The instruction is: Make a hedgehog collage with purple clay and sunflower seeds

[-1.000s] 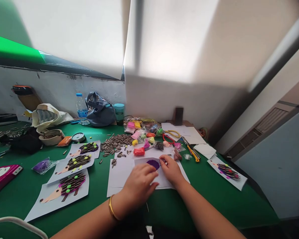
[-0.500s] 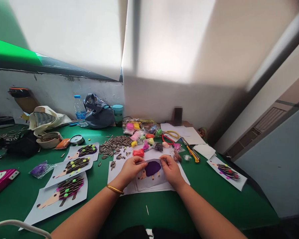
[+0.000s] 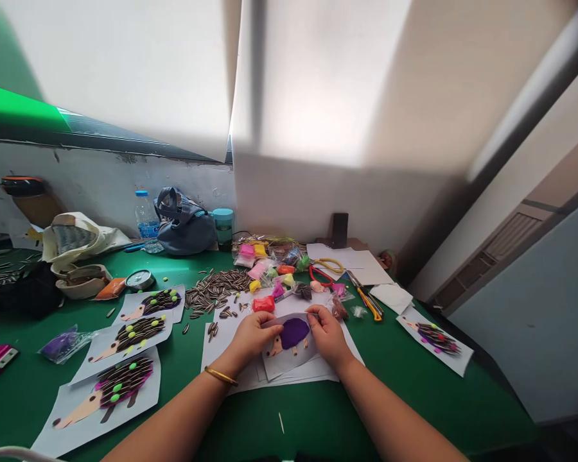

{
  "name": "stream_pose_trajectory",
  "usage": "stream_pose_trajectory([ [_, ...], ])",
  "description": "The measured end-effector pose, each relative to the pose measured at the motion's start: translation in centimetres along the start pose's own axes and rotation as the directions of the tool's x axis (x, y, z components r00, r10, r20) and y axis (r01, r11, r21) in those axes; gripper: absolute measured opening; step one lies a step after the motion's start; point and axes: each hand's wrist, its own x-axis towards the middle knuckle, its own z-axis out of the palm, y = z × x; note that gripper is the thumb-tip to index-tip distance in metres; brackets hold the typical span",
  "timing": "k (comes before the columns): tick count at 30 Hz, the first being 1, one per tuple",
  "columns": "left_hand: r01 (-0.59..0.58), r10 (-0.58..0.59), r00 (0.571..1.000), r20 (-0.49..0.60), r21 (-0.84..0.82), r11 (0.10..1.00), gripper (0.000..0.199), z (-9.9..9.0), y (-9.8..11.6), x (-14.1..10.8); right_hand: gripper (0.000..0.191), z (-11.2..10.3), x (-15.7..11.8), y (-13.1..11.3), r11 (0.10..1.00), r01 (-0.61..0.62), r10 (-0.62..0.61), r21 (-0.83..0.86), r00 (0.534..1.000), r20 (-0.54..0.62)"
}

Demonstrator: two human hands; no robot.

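Observation:
Between my two hands is a paper card (image 3: pixel 285 366) bearing a hedgehog (image 3: pixel 294 335) with a purple clay body, pale face and small feet. My left hand (image 3: pixel 256 335) pinches the card's upper left edge, thumb on top. At the upper right edge my right hand (image 3: pixel 328 335) grips it the same way. The card is tilted up over white sheets (image 3: pixel 241 383). A red clay packet (image 3: pixel 263 303) lies just beyond my left hand. Several sunflower seeds (image 3: pixel 212 330) rest on the paper to the left, near the larger seed pile (image 3: pixel 216 289).
Hedgehog cards covered with seeds lie at left (image 3: pixel 110 410) and right (image 3: pixel 436 337). Bagged clay (image 3: pixel 274 273), red scissors (image 3: pixel 320 277) and a yellow-handled tool (image 3: pixel 368 305) sit beyond my hands. A bottle (image 3: pixel 147 218) and blue bag (image 3: pixel 185 224) stand at the wall. A toothpick (image 3: pixel 281 423) lies in front.
My view has shifted slightly, so most things sit a little lower and further left. The card is tilted a bit differently, with both hands still holding it.

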Motion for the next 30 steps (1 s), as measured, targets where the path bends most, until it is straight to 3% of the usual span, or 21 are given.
stream_pose_trajectory([
  [4, 0.000, 0.001, 1.000, 0.015, -0.072, 0.997, 0.037, -0.1, -0.1, 0.4, 0.023, 0.1, 0.1, 0.4, 1.000, 0.003, -0.003, 0.026, 1.000, -0.007],
  [9, 0.052, -0.069, 0.995, -0.068, -0.216, 0.975, 0.058, -0.3, 0.0, 0.5, 0.022, 0.2, -0.1, 0.7, 0.996, 0.002, 0.005, 0.091, 0.997, -0.077],
  [12, 0.105, -0.104, 0.994, 0.018, -0.277, 0.955, 0.058, -0.3, 0.1, 0.3, 0.022, 0.3, -0.2, 0.7, 0.990, -0.008, 0.022, 0.142, 0.995, -0.094],
  [14, 0.122, -0.109, 0.992, 0.061, -0.272, 0.955, 0.054, -0.4, 0.1, 0.3, 0.022, 0.5, -0.2, 0.7, 0.989, -0.013, 0.025, 0.150, 0.997, -0.078],
  [18, 0.092, -0.085, 0.996, 0.041, -0.213, 0.973, 0.048, -0.7, -0.3, 0.2, 0.022, 0.9, 0.1, 0.8, 0.993, -0.012, 0.017, 0.114, 0.999, -0.037],
  [24, 0.135, -0.121, 0.989, 0.082, -0.198, 0.971, 0.057, -0.6, -0.9, -0.2, 0.022, 1.0, 0.4, 1.1, 0.996, -0.013, 0.013, 0.086, 1.000, -0.002],
  [30, 0.095, -0.088, 0.994, 0.066, -0.119, 0.988, 0.054, -0.7, -0.6, -0.4, 0.021, 1.0, 0.4, 0.9, 1.000, -0.001, 0.001, 0.024, 1.000, 0.002],
])
